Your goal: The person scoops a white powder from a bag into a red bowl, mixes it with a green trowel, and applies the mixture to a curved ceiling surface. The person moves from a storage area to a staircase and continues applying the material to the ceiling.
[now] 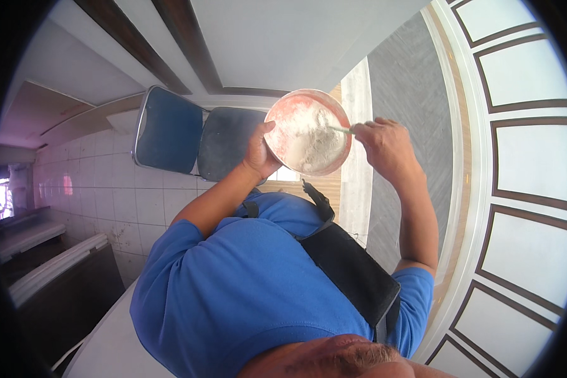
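A round pinkish-red bowl is held up in front of my body, tilted so that its inside shows. My left hand grips its left rim, the thumb over the edge and the other fingers mostly hidden beneath. White powder covers much of the inside, with a greyer, lumpy patch toward the lower right. Over the right rim, my right hand is closed on a tool with a thin greenish handle. The tool's far end is in the powder, so its kind does not show.
A chair with a blue back and a dark seat stands to the left of the bowl. Behind it is a pale wall with dark trim. White framed panels line the right side. A black strapped bag hangs across my blue shirt.
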Available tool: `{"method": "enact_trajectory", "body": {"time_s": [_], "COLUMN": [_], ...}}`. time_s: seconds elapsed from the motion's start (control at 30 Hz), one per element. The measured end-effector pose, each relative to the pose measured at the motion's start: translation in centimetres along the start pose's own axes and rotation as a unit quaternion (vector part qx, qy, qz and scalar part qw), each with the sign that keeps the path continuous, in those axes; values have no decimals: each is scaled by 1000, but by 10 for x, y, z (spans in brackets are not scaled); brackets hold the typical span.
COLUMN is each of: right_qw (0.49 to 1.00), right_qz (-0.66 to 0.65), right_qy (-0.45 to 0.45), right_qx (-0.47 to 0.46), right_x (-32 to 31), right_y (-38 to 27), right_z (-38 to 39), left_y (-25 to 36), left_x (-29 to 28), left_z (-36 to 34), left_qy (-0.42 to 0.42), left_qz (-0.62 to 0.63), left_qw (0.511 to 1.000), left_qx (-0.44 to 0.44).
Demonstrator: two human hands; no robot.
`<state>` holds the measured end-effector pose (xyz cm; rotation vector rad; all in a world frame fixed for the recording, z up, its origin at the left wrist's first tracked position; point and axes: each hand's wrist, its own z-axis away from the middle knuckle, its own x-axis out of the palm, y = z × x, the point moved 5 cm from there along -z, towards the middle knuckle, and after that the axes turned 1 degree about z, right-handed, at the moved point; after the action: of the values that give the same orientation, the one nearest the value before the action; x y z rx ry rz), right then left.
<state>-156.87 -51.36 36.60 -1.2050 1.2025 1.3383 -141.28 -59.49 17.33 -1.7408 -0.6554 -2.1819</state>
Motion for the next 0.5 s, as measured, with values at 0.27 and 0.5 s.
{"method": "enact_trajectory", "body": {"time_s": [0.27, 0.5], "right_qw": [997, 999], "right_qz": [54, 20], "right_qy": [-43, -27], "right_qx": [-29, -14], "right_x": [22, 0], "right_y": [-5, -5], "right_z": [-1, 5], "left_y": [1, 2], "left_x": [1, 0], "left_z": [0, 0], "left_qy": [-12, -10], "left_qz": [7, 1], "left_qw": [1000, 1000], "left_qx": [-2, -8]}}
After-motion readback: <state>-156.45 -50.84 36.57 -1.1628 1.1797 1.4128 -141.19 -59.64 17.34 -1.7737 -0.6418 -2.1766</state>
